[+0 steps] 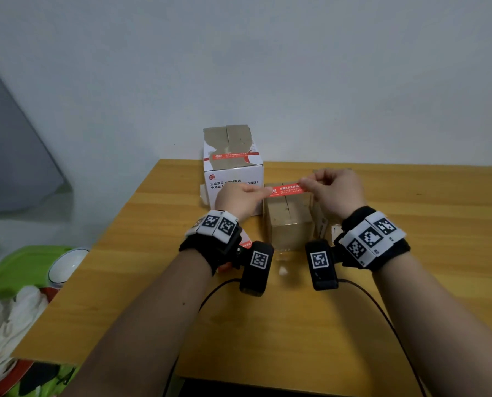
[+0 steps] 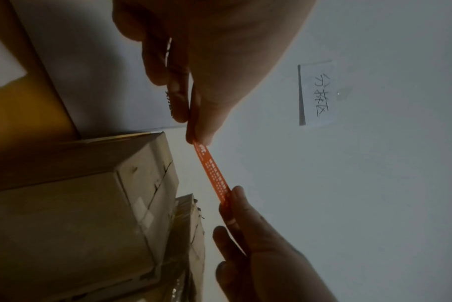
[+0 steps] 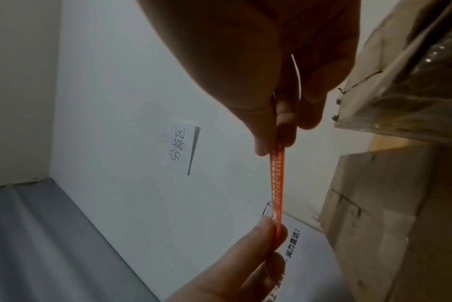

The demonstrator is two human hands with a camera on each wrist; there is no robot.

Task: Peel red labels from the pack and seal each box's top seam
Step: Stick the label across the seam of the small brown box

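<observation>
On the left, the white printed box (image 1: 232,170) already wears 1 red label across its top seam, so that box looks done. Just right of it, the left hand (image 1: 239,200) pinches 1 end of a red label (image 1: 287,189) and the right hand (image 1: 335,190) pinches the other, holding it stretched and apart from the brown box (image 1: 289,219) below. That seam is still bare. Sealing it remains. Further boxes to the right cannot be made out clearly.
</observation>
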